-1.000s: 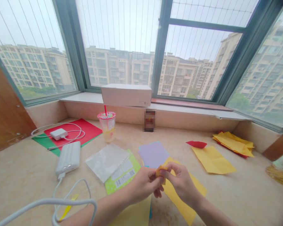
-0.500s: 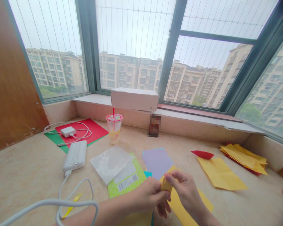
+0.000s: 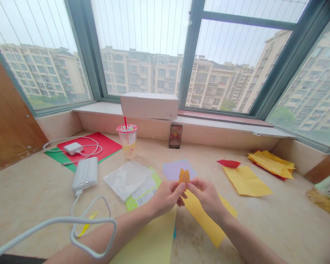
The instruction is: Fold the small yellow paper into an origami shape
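Note:
A small folded yellow paper piece (image 3: 184, 176) stands upright between my two hands, with pointed tips at its top. My left hand (image 3: 167, 194) pinches its lower left side between thumb and fingers. On the other side, my right hand (image 3: 205, 192) grips the lower right edge in the same way. Beneath the hands lie a yellow paper strip (image 3: 206, 216) and a pale yellow sheet (image 3: 151, 238). Just behind the folded piece is a lilac paper sheet (image 3: 170, 169), partly covered by it.
Left are a white power bank (image 3: 85, 174), a looping white cable (image 3: 57, 221), red paper (image 3: 110, 145) and a drink cup (image 3: 128, 143). A clear plastic sleeve (image 3: 126, 178) overlaps a green packet (image 3: 155, 178). Yellow sheets (image 3: 247, 181) and a red folded piece (image 3: 228, 164) lie right.
Both hands have raised the folded paper and turned it upright, so its pointed tips now show. The camera view has tilted down and shifted right.

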Motion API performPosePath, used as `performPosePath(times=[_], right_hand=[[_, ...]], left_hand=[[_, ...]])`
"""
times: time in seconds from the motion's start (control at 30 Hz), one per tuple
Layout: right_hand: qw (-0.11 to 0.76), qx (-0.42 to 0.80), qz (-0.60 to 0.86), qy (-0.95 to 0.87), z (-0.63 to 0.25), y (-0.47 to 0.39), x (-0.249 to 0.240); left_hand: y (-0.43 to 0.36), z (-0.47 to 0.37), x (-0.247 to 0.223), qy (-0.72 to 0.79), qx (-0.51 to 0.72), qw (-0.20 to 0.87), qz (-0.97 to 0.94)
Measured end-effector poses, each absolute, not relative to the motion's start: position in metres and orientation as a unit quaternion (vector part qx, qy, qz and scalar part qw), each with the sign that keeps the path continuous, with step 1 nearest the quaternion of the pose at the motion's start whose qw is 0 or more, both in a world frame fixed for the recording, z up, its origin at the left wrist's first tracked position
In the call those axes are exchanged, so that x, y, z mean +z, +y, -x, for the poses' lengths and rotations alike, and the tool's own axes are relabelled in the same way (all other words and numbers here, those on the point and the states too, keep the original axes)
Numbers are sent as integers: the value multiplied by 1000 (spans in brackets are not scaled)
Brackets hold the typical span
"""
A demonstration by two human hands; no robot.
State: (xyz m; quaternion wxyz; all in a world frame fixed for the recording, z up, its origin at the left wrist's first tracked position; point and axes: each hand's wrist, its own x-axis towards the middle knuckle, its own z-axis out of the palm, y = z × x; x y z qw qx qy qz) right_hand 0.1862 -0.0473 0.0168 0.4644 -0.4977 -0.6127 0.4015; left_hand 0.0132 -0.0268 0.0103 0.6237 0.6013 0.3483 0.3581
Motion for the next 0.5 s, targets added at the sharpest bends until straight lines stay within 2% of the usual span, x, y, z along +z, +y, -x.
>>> performPosePath(times=[0.23,0.37,0.43,0.5], right_hand=[[464,401,497,-614,-189,-55,16],[425,369,473,-678,-198,-52,23],[408,303,468,-723,-210,-35,28],[394,157,468,-775,-222,-3,31]], left_hand=[[-30,-12,14,317,368,616,-620],[-25,-7,13,334,380,613,-608],[-15,-4,14,345,380,608,-606],[-4,-2,14,349,382,599,-611]])
